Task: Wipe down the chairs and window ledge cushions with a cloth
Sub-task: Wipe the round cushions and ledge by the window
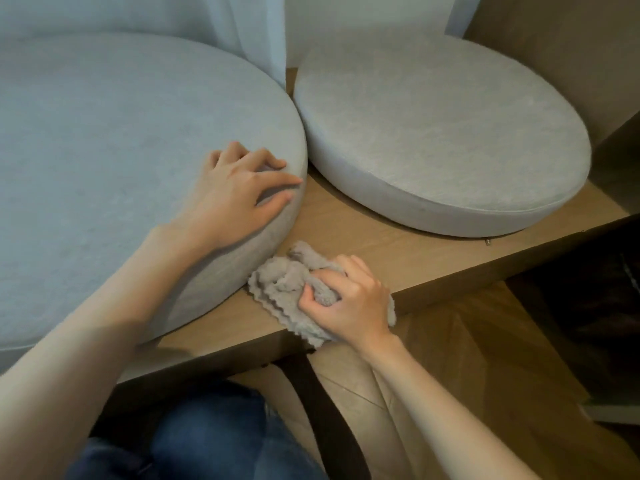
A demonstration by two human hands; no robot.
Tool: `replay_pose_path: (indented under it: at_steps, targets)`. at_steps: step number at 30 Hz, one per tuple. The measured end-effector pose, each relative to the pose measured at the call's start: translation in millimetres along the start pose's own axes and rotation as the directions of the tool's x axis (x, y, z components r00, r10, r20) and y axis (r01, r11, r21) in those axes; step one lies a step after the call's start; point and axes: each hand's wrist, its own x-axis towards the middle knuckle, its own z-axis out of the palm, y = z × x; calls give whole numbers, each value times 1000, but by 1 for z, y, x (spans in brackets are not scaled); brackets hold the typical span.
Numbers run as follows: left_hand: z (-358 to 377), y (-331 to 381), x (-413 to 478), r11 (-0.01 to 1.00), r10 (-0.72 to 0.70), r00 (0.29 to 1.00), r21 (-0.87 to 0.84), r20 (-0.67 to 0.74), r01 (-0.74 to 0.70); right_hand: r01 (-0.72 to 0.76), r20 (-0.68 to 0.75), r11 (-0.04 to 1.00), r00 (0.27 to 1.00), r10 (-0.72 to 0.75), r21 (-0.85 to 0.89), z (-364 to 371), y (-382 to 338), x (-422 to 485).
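left hand (pixel 239 195): resting flat, fingers spread wide, on big cushion (pixel 104 174) edge
right hand (pixel 349 299): gripping bunched cloth (pixel 294 289), pressing it on wooden ledge (pixel 363 233)

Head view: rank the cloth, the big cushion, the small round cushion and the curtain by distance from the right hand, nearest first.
1. Cloth, gripped in the right hand.
2. Big cushion, just left of it.
3. Small round cushion, behind, on the ledge.
4. Curtain, at the back.
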Motion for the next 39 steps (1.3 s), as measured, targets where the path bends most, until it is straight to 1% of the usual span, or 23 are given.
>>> replay_pose_path:
  at_steps: [2,4,7,9,10,11,13,14,15,18,21,25,28,31,35,39]
  targets:
    - [0,-3,8,1000,20,1000,-9,-1,-20,-99,-22,992,995,97,-74,-16,19,1]
    - [-1,-2,14,1000,22,1000,-22,15,-22,-229,-46,960,973,224,-159,-32,37,4]
    - [-9,2,19,996,-30,998,-80,64,35,-375,-52,893,926,375,-250,-46,44,8]
    - [-18,7,23,990,-70,986,-112,149,87,-433,-6,853,893,451,-292,-50,37,17]
    - [-24,10,26,987,-81,976,-123,204,107,-466,44,832,865,500,-301,-51,32,23]
    - [-32,15,30,982,-87,962,-142,257,127,-511,105,805,821,561,-301,-55,27,31]
    - [-52,28,39,974,-76,940,-177,333,142,-631,203,718,693,692,-295,-70,17,47]
    - [-64,36,44,972,-66,933,-188,354,140,-685,227,668,629,744,-290,-82,10,53]
    - [-78,43,50,969,-56,929,-204,366,138,-729,228,624,581,781,-281,-97,2,59]
    - [-125,67,69,954,-37,908,-256,416,157,-823,186,511,477,859,-249,-157,-27,71]
    - [-168,93,91,944,1,878,-289,479,157,-885,158,404,376,913,-232,-224,-57,77]
    - [-224,138,127,938,104,834,-332,542,99,-967,30,215,213,977,-139,-312,-85,94]
    - [-247,168,159,930,174,817,-365,550,48,-982,-41,167,171,984,-84,-361,-91,113]
    - [-254,199,193,920,251,787,-391,563,-13,-990,-101,135,138,985,-31,-393,-82,128]
    - [-238,238,235,917,283,783,-394,554,-52,-986,-162,164,161,974,8,-416,-42,147]
    - [-197,268,270,921,271,751,-388,602,-22,-983,-177,185,183,967,-7,-427,24,168]
